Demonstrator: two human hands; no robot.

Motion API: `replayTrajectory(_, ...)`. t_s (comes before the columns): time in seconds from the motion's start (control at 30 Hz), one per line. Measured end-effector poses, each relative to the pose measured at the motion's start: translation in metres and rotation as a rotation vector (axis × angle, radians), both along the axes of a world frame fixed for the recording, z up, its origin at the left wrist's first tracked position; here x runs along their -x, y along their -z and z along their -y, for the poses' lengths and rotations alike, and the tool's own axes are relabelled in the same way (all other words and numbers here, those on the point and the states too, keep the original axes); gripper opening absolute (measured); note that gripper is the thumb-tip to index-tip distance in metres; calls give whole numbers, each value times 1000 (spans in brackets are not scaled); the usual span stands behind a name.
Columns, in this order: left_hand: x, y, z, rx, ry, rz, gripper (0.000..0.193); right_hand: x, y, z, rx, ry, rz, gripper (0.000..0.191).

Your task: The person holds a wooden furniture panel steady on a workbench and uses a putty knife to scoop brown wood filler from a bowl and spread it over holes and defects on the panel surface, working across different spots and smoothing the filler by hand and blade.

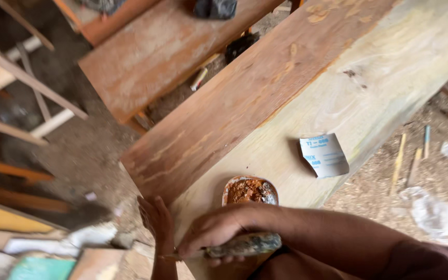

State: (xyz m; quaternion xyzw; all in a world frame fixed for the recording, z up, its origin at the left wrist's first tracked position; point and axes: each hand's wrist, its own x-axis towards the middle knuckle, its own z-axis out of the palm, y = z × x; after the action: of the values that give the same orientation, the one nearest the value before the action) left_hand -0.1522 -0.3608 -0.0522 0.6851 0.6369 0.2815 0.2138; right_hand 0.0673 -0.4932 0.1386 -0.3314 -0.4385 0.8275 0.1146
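My right hand [213, 231] is closed on a paste-smeared scraper tool [242, 245], held across the near end of a long wooden board [338, 98]. My left hand [156, 220] rests with fingers apart against the board's near left edge, holding nothing. Just beyond my right hand sits a small shallow bowl [250, 191] filled with reddish-brown paste. A curled piece of sandpaper [323, 155], white back up, lies on the pale half of the board to the right of the bowl.
The board's left half is reddish brown, its right half pale. Another wooden plank [162, 52] stands behind it. Wooden frames [11, 78] crowd the left. Sawdust, sticks and plastic scraps [431, 212] cover the floor on the right.
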Motion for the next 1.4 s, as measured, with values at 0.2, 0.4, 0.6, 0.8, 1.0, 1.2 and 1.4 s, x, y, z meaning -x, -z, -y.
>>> replayTrajectory(0.2,-16,-28,-6,65,-46,-14,76,-51,10,115,232,307,-71,48)
replayTrajectory(0.4,-30,-55,-4,64,-59,-249,78,-54,76,260,457,883,-286,47)
replayTrajectory(0.6,-29,-52,-5,-153,15,-331,77,-12,155,389,779,1394,-398,54)
replayTrajectory(0.8,-24,-51,-6,-160,21,-340,73,20,188,450,449,1414,-621,67)
replayTrajectory(1.0,-19,-40,-6,-321,337,-392,67,54,163,389,348,1574,-589,54)
replayTrajectory(1.2,-5,-27,4,-465,963,-121,70,97,130,282,154,1555,-808,55)
replayTrajectory(1.4,1,-28,-1,-428,1185,-24,68,192,114,196,322,1603,-983,67)
